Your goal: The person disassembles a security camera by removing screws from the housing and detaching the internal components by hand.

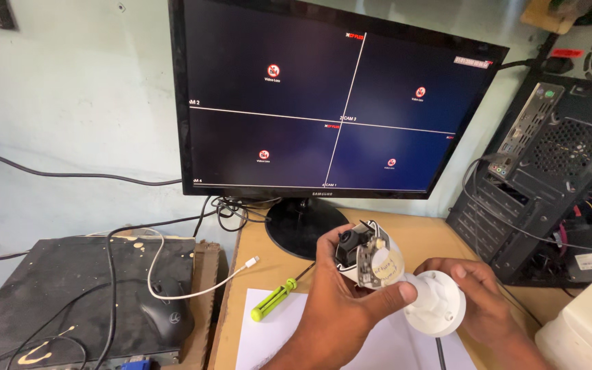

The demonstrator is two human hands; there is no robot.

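Up at twelve o'clock stands the monitor (323, 103), its dark screen split into four panes, on a round black stand. At three o'clock sits an open computer case (549, 171) with loose wires, and at eight o'clock a dusty black box (49, 288) carries a black mouse (166, 312) and a white cable (200, 288). Low in the middle, white paper (275, 329) lies on the wooden desk (419, 236). Just above the paper the hands hold a small white camera (371, 264) in the air. The left hand (340, 301) wraps the opened housing, thumb across it, with the lens at eleven o'clock. The right hand (477, 294) cups the round base (436, 305) at four o'clock of the housing, its fingers closed around it. A green-handled screwdriver (275, 298) rests at nine o'clock of the hands, touching the paper's edge.
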